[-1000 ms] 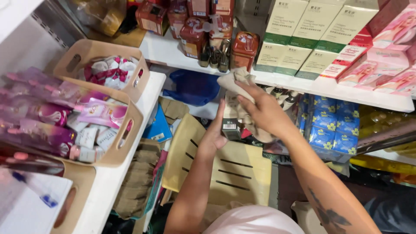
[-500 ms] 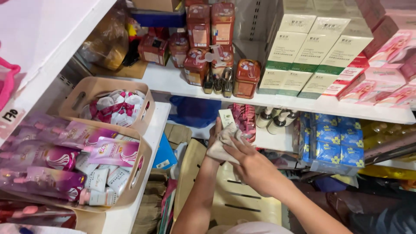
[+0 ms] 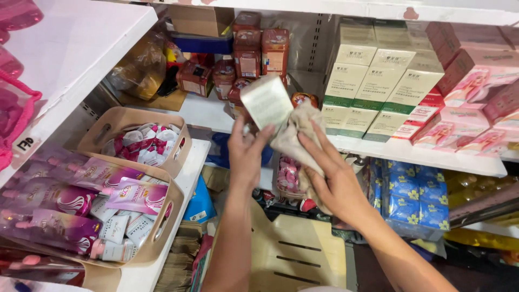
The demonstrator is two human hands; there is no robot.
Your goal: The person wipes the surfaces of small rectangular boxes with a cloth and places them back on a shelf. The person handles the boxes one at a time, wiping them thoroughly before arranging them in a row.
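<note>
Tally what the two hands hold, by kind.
Small pale box: 1, in the left hand
Beige cloth: 1, in the right hand
Total: 2

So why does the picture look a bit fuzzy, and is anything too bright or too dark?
In the head view, the left hand and its small box look soft, and so does the right hand with the beige cloth; the white shelf at top left is bright and washed out; the floor area at bottom right is dim.
</note>
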